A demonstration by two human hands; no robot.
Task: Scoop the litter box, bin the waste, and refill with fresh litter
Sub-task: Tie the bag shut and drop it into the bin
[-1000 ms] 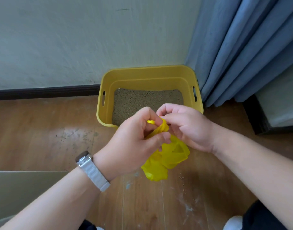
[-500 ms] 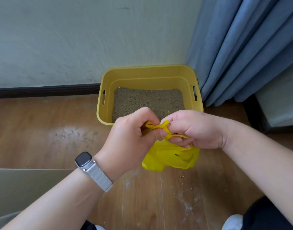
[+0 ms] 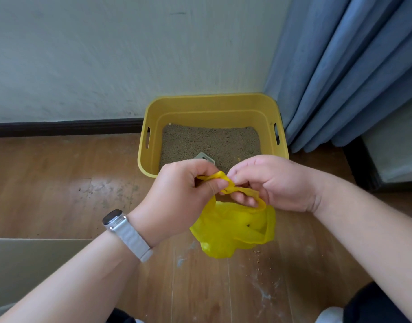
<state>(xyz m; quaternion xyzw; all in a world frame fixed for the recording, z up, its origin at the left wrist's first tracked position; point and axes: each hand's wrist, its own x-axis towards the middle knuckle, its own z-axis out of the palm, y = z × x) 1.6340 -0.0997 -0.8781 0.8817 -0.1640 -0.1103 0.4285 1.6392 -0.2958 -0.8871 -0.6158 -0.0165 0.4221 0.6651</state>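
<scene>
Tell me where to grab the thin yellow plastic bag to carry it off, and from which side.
Grip the thin yellow plastic bag by its twisted handle loops, coming from above. The left hand and right hand pinch them there; the limp body hangs below, offering nothing firm.

Wooden plank floor (image 3: 60,183), scuffed. On it: one yellow litter box (image 3: 214,106), set against the wall (image 3: 107,66) beside the blue curtain (image 3: 340,78); loose litter grains (image 3: 257,255) scattered near the box; whitish smears (image 3: 263,293).
</scene>
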